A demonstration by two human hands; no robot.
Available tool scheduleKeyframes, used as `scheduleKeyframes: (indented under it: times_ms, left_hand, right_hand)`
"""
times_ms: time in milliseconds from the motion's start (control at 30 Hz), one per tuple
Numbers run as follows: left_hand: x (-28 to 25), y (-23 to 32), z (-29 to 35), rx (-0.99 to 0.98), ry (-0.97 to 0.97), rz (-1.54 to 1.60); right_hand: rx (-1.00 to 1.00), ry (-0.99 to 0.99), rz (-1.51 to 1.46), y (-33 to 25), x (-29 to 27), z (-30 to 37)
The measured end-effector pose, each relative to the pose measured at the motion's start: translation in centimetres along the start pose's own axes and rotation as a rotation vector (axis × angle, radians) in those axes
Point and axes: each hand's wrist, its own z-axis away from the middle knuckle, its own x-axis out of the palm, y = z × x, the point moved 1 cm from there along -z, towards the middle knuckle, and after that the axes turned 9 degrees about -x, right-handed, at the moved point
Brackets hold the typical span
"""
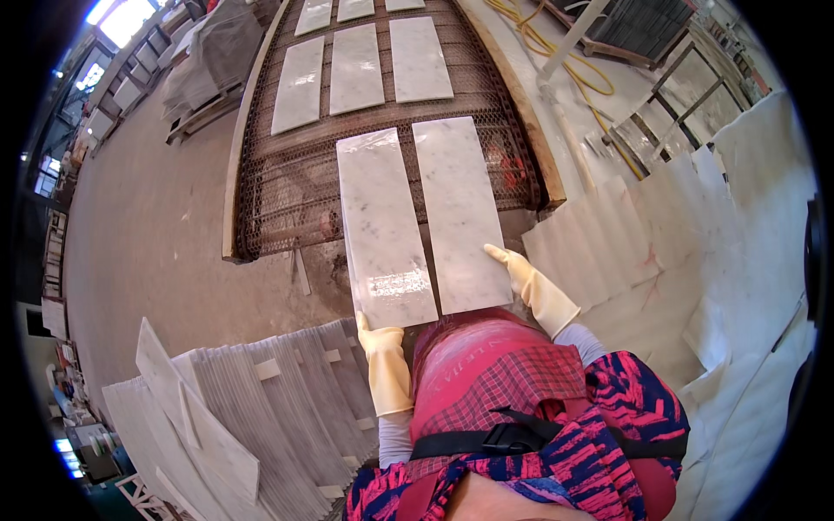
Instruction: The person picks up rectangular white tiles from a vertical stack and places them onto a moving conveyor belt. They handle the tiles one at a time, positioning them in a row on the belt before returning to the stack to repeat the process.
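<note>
Two long white marble tiles with grey veining lie side by side before me, a narrow gap between them. My left hand (382,352), in a cream rubber glove, grips the near left corner of the left marble tile (387,226); its fingers are mostly hidden below. A second pale edge shows along that tile's left side. In a matching glove, my right hand (532,288) holds the right edge of the right marble tile (460,217), one finger lying on its top face. The far parts of both tiles overlap the near end of a brown wire-mesh conveyor (287,195).
Several shorter marble tiles (354,69) lie in rows on the conveyor, between wooden side rails (521,95). Many slabs (287,382) stand packed on edge at near left, with loose pieces leaning on them. Pale sheets (625,234) cover the right side. A yellow hose (599,82) trails beyond.
</note>
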Motion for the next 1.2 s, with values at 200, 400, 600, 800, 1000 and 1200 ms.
scheduleKeyframes:
  times_ms: [200,400,600,800,1000,1200]
  left_hand:
    - [-4.6,0.5,-5.2,-0.006,-0.007,-0.228]
    - [-2.4,7.5,-5.3,0.171,-0.014,-0.551]
    - [-6.4,12.9,-11.5,0.001,0.026,-0.306]
    - [-6.9,10.4,-12.1,-0.281,0.171,-0.023]
    - [-0.4,5.5,-6.2,-0.188,0.221,0.362]
    - [0.5,3.7,-5.3,-0.138,0.145,0.548]
  right_hand:
    - [0.022,0.004,0.072,0.1,-0.4,-0.9]
    - [0.014,0.069,0.103,-0.8,-1.2,-0.2]
    - [0.031,0.063,0.177,-0.7,-0.1,-0.8]
    - [0.055,0.033,0.218,-0.6,-0.3,-1.9]
    - [0.035,0.009,0.201,-1.8,0.3,-0.8]
    - [0.041,0.012,0.204,-2.1,0.7,-1.0]
